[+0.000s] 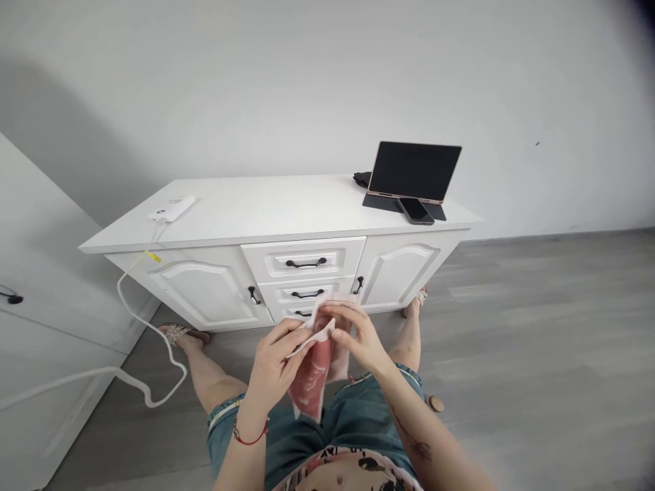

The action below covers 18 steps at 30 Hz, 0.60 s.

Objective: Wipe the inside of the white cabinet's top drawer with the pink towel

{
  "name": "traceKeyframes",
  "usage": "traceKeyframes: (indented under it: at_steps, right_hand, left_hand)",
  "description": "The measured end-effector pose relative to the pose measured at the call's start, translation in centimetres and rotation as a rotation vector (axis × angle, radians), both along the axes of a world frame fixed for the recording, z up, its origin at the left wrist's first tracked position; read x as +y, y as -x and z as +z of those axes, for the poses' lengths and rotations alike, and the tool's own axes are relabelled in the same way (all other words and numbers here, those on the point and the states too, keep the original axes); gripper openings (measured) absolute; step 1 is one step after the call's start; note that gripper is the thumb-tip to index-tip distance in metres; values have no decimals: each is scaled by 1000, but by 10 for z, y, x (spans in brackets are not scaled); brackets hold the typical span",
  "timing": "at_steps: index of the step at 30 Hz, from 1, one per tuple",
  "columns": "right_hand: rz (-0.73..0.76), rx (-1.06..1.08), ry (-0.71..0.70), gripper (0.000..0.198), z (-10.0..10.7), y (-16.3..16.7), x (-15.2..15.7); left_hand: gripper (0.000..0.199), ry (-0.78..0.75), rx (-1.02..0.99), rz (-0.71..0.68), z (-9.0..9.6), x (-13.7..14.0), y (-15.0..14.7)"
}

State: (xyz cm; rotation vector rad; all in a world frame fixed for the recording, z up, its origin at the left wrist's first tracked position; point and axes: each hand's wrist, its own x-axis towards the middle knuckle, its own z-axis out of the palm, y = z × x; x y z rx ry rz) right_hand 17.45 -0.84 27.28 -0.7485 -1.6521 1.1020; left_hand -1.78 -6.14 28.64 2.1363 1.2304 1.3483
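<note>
A soft, thin pouch (312, 378), red with white markings and pale pink-white edges, hangs over my lap in front of the cabinet. With thumb and fingers, my left hand (276, 365) pinches its whitish upper edge on the left. My right hand (363, 341) has its fingers curled at the far side of the pouch's mouth, thumb near the white corner. The mouth gapes a little between the two hands. What lies inside, if anything, is hidden.
A white cabinet (266, 204) with black handles stands ahead against the wall. On it are a tablet (414, 170) in a stand cover, a phone (415, 211), a black item (362, 179) and a white power strip (172, 209). Its white cable (125, 300) loops down at left.
</note>
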Motion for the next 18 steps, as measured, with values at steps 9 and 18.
traceKeyframes:
  at_steps: [9,18]
  right_hand:
    - [-168,-25,-31,6,-10,12,3]
    - [-110,-28,-70,10,11,-24,27]
  left_hand:
    - [10,-129,329,251,6,1,12]
    - [11,-158,566,151,36,16,31]
